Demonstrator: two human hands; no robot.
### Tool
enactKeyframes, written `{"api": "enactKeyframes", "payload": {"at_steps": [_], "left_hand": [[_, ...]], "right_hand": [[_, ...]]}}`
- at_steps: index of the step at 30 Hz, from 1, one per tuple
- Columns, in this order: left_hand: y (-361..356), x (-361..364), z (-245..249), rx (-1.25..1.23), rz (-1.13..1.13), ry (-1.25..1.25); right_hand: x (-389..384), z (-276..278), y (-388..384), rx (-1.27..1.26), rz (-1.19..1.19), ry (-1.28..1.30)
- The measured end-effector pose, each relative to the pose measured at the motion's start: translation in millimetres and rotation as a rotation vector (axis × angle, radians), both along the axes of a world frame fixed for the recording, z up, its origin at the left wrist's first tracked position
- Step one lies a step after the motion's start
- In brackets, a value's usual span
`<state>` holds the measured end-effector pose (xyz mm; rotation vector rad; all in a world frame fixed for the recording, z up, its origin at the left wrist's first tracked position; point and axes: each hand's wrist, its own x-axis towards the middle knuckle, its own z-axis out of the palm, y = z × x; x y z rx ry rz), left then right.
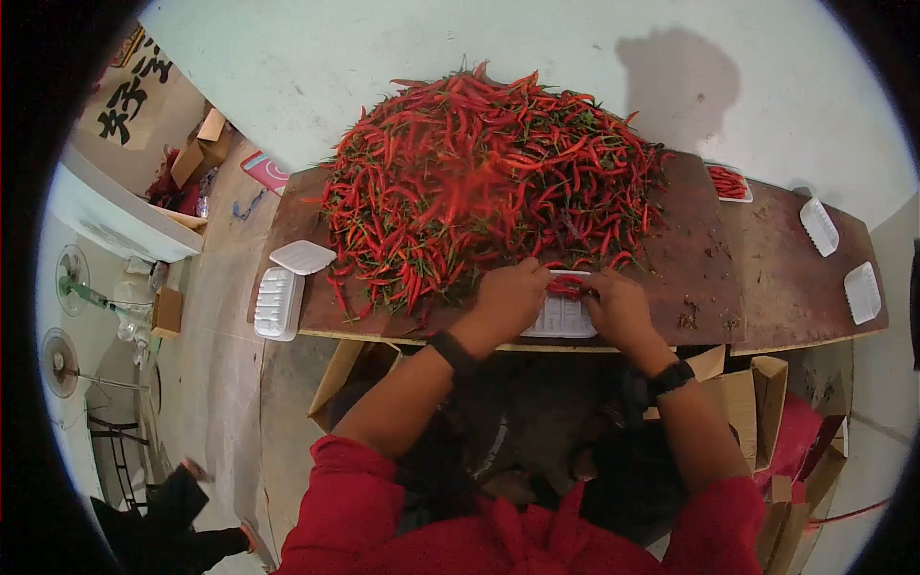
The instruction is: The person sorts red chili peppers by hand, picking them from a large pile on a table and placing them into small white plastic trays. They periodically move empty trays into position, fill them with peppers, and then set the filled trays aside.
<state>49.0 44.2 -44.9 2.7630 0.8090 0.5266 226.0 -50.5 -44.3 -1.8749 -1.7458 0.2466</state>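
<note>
A white foam tray lies at the front edge of the brown table, with a few red chili peppers across its far end. My left hand is closed over the tray's far left corner, its fingers at the ends of those chilies. From the other side, my right hand pinches the same chilies with bent fingers. Both fingertips are partly hidden. Just beyond the hands rises a large heap of red chilies with green stems.
Stacked white trays stand at the table's left end, a loose one on top. To the right are a chili-filled tray and two more trays. Cardboard boxes sit below. Another person is at lower left.
</note>
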Motion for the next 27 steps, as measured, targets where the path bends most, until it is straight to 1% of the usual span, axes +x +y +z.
{"api": "enactKeyframes", "payload": {"at_steps": [2, 6, 8, 9, 11, 12, 14, 18, 21, 23, 24, 26, 27], "left_hand": [[1, 0, -2, 0.01, 0.022, 0.01], [10, -5, 16, 0.016, 0.018, 0.006], [15, -4, 25, -0.034, 0.198, 0.006], [18, -4, 25, -0.034, 0.197, 0.005], [24, -6, 23, 0.079, 0.229, -0.152], [26, -7, 21, 0.079, 0.229, -0.154], [29, -8, 16, 0.069, 0.301, -0.08], [33, -11, 17, 0.041, 0.255, -0.061], [38, -13, 10, 0.051, 0.196, -0.121], [40, -15, 7, 0.07, 0.127, -0.236], [39, -17, 9, 0.071, 0.127, -0.236], [35, -23, 13, -0.076, 0.195, -0.36], [32, -26, 19, -0.074, 0.196, -0.358]], "right_hand": [[-2, 4, 0, -0.017, -0.023, -0.02], [-6, 12, -3, 0.004, -0.018, 0.009], [-6, 16, -5, -0.006, -0.018, 0.029], [-5, 14, -4, -0.006, -0.019, 0.027], [0, 8, -2, -0.017, -0.052, -0.004], [1, 8, -2, -0.018, -0.053, -0.005], [3, 10, -4, -0.045, -0.055, 0.054], [4, 11, -6, -0.065, -0.033, 0.017], [5, 6, -5, -0.052, 0.004, -0.016], [2, 8, -4, -0.081, 0.032, 0.029], [0, 9, -4, -0.08, 0.033, 0.029], [-5, 11, -2, -0.083, 0.043, 0.031], [-8, 13, -2, -0.083, 0.044, 0.033]]}}
